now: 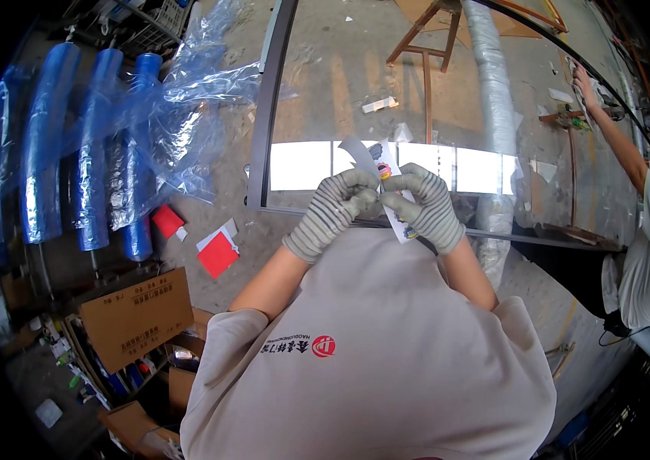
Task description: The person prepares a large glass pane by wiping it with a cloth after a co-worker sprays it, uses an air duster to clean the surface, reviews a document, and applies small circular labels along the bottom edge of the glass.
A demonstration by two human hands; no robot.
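Observation:
Both my hands wear light gloves with grey stripes, and they meet over the near edge of a large dark-framed glass panel (265,123). My left hand (331,213) pinches a sticker sheet at its middle, where a plain grey strip (357,153) curls up and to the left. The white sticker (400,227) with coloured print is gripped by my right hand (426,208), and its lower end hangs below those fingers. Fingertips of the two hands almost touch. Whether the grey strip is fully apart from the printed sticker is hidden behind my fingers.
At right, a co-worker's hand (587,86) holds a cloth at the panel's far side. Wrapped tube (494,100) and a wooden stand (426,54) show through the glass. Blue film rolls (53,146) stand left, near red sheets (218,254) and a cardboard box (137,318).

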